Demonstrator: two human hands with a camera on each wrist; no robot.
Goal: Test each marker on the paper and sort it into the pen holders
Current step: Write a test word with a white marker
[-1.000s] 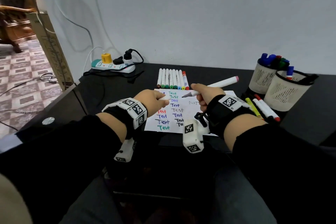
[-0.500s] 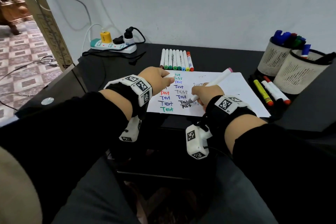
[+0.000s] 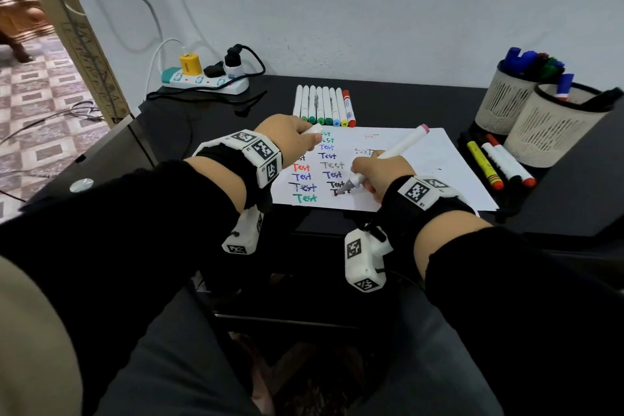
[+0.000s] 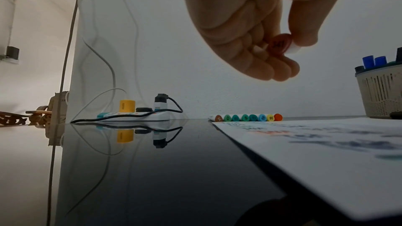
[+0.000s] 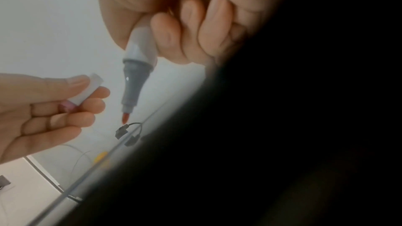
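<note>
**Marker Test Under Way, Row of Eight Still Waiting**

While the right hand [image 3: 380, 172] pinched a white-barrelled marker [image 3: 393, 152] in a writing grip, its tip sat at the bottom of the second column of "Test" words on the paper [image 3: 439, 165] — whether it touched the sheet could not be told. The left hand [image 3: 287, 133], at ten o'clock from the tip, pinched the marker's cap [image 4: 280, 45] between thumb and curled fingers.

Judging by the many coloured words already written and the markers standing in the two mesh pen holders [image 3: 547, 125] at two o'clock, a good part of the sorting looked done. Left to do — a row of eight capped markers [image 3: 324, 106] lay at twelve o'clock just beyond the paper, and three more markers [image 3: 499, 162] lay before the holders.
</note>
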